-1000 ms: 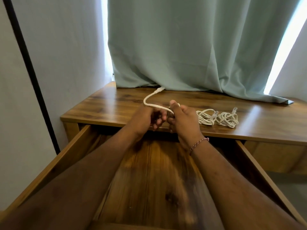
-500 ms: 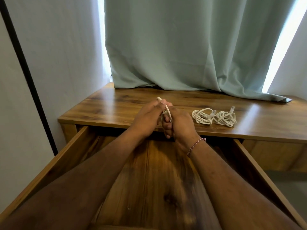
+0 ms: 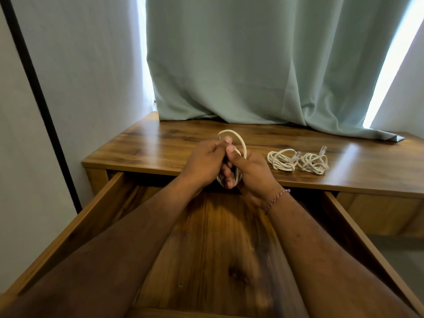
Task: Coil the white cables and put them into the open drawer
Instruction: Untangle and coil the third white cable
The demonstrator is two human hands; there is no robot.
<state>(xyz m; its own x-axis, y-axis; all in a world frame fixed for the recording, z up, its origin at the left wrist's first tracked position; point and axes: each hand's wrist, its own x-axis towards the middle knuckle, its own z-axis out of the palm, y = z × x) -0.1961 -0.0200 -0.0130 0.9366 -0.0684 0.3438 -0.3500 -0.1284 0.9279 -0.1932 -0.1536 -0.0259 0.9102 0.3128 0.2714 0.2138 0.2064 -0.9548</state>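
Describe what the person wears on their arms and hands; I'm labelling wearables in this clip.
Both forearms are bare, with no sleeves, gloves, rings or watch visible. The only item is a thin braided thread bracelet, red and pale, around the wrist of the right hand. The left hand wears nothing.

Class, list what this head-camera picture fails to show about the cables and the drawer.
- Held cable: its turn count and plug ends, hidden by the left hand and right hand.
- Drawer: much of the floor, hidden by the forearms; the front, cut off by the bottom edge.
- Two coils on the desktop: plug type, too small.
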